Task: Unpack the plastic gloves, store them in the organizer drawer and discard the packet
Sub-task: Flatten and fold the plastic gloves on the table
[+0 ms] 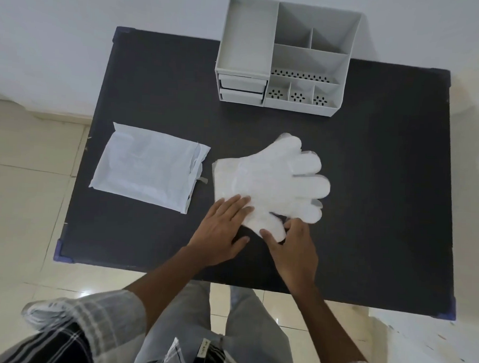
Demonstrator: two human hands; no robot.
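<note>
A stack of translucent white plastic gloves [277,180] lies flat on the black table [154,95], fingers pointing right. My left hand [222,232] rests flat on the stack's near cuff edge, fingers spread. My right hand [293,246] pinches the thumb part of the gloves between thumb and fingers. The torn white packet [148,166] lies to the left of the gloves, its open side facing them. The grey organizer [287,57] stands at the table's far edge, with two shut drawers [242,91] at its lower left.
The organizer has several open compartments on top and at its front right. Blue corner guards mark the table corners [62,253]. Tiled floor lies to the left and below, and a white wall stands behind. My legs are at the table's near edge.
</note>
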